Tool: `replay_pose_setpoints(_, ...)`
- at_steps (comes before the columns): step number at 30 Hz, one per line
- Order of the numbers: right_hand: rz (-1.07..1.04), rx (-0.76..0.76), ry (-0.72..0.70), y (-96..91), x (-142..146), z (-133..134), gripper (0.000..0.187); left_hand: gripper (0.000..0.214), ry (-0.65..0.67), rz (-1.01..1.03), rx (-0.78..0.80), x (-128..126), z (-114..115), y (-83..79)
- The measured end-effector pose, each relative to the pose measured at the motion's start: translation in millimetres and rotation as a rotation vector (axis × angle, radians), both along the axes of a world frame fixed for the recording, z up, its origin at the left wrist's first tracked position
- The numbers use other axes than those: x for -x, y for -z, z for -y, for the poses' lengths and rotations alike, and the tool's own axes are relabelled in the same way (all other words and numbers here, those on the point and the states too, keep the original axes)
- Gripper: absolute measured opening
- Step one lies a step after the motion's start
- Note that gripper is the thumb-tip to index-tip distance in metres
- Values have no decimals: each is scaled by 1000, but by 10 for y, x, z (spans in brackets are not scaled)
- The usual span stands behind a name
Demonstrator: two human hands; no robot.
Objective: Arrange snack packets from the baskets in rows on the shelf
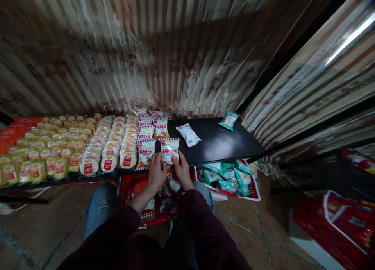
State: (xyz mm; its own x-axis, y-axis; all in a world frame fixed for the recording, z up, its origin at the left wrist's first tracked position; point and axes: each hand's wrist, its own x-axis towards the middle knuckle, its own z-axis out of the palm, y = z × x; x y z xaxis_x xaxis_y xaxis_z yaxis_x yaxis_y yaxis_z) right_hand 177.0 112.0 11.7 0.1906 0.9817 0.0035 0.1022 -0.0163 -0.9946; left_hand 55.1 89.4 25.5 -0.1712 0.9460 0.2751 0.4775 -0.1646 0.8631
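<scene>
Both hands are at the front edge of the black shelf, on a small white snack bag (170, 148) with red lettering and a striped top edge. My left hand (158, 171) grips its lower left side with fingers bent. At its lower right, my right hand (182, 170) has its thumb on the front and the fingers partly hidden. Just left of it stands a matching snack bag (145, 154), and behind are several more in two rows (160, 127). Farther right a white packet (188, 135) lies alone on the black shelf (216, 145).
Round wrapped crackers (127, 159), yellow cakes (60, 165) and orange packets (13, 135) fill the left side. A green packet (229, 120) lies at the far right. Below are a red basket (125, 184) between my legs and another basket (257, 192) of green packets. Striped sheeting (164, 51) hangs behind.
</scene>
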Motion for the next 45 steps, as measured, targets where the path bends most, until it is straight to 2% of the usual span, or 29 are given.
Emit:
replay_pose_setpoints(10, 69, -33, 51, 173, 50, -356, 55, 47, 48, -112, 34, -54, -216, 23)
replay_pose_setpoints(18, 103, -90, 46, 198, 71, -602, 49, 50, 71, -118, 32, -96, -370, 86)
replay_pose_setpoints(27, 80, -116, 7, 175, 136, -755, 49, 54, 63, -194, 34, -124, -481, 75)
replay_pose_setpoints(33, 100, -119, -10, 216, 192, -870, 52, 58, 28, -196, 60, -142, -560, 130)
replay_pose_setpoints(38, 168, -156, -65, 281, 187, -938, 50, 60, 20, -209, 76, -157, -574, 164)
replay_pose_setpoints(45, 305, -187, -69, 311, 157, -1000, 48, 62, 32, -344, 154, -195, -541, 101)
